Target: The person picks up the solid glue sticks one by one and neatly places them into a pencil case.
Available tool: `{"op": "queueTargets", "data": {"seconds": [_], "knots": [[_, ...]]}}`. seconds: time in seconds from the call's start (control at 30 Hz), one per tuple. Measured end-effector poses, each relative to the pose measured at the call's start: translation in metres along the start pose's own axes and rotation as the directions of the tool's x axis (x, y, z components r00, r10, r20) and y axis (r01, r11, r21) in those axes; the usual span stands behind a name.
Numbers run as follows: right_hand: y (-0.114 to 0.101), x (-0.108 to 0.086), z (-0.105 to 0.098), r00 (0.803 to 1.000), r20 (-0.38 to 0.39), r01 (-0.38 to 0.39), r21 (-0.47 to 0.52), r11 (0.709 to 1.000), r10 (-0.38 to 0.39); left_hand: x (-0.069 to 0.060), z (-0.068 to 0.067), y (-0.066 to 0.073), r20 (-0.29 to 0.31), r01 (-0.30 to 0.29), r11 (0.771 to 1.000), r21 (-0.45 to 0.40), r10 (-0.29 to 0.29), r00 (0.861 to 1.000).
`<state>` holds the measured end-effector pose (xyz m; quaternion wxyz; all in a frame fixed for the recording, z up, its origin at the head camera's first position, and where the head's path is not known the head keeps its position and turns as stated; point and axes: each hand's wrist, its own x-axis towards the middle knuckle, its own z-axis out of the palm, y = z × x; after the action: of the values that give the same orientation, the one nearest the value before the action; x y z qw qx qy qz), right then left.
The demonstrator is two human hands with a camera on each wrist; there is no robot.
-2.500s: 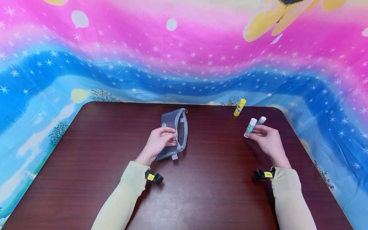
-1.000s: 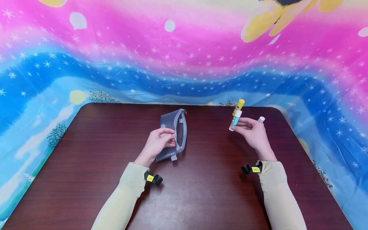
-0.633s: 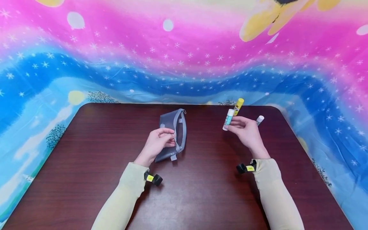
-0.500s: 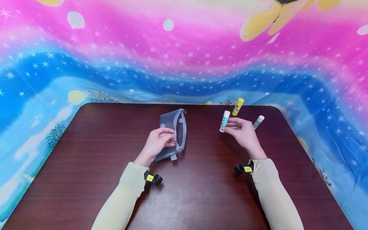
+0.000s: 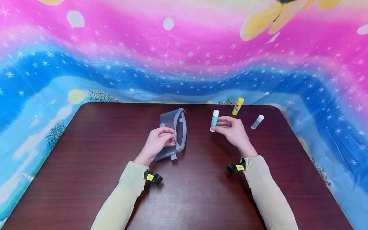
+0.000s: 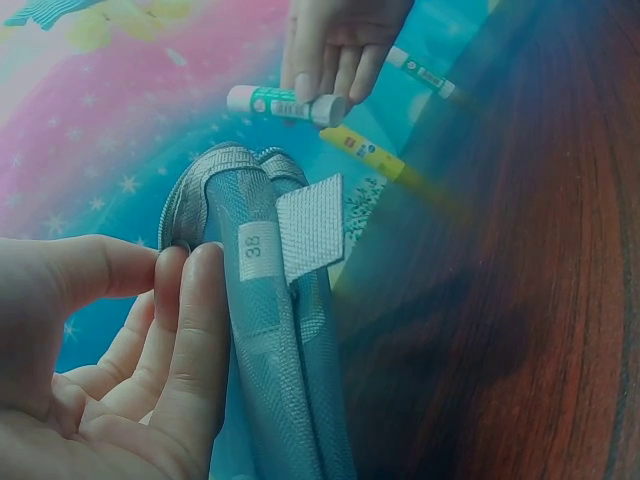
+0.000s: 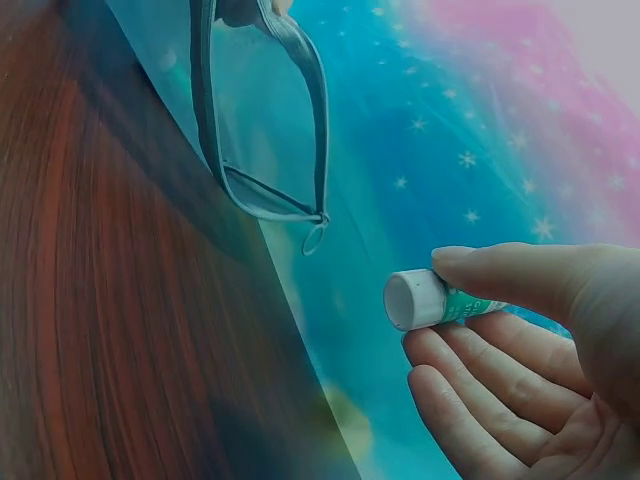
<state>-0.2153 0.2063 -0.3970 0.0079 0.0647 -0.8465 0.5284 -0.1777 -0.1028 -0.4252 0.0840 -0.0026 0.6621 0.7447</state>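
A grey mesh zip pouch stands on the table with its mouth unzipped and facing right. My left hand pinches the near edge of that mouth between thumb and fingers; the left wrist view shows the pouch close up, with a small fabric tab. Off to the right, my right hand pinches a white-and-green glue stick near its lower end, cap upward, apart from the pouch. In the right wrist view the thumb lies on top of the glue stick and fingers lie beneath it.
A yellow glue stick stands at the back right of the brown table. Another white-capped glue stick stands farther right. Behind the table hangs a colourful cloth.
My right hand has carried the white-and-green glue stick leftward, past the yellow one, nearer the pouch. The other white-capped stick has come into full view. My left hand keeps its pinch on the pouch.
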Motion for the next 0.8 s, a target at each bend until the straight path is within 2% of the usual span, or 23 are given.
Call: {"op": "queueTargets", "data": {"seconds": [0.2, 0.8], "knots": [[-0.003, 0.003, 0.008, 1.0, 0.013, 0.002, 0.041, 0.999, -0.002, 0.0, 0.0, 0.0, 0.005, -0.005, 1.0, 0.006, 0.005, 1.0], [-0.012, 0.006, 0.027, 1.0, 0.025, -0.008, 0.059, 0.998, 0.007, 0.001, 0.0, -0.001, 0.002, -0.003, 1.0, -0.001, 0.003, 1.0]]}}
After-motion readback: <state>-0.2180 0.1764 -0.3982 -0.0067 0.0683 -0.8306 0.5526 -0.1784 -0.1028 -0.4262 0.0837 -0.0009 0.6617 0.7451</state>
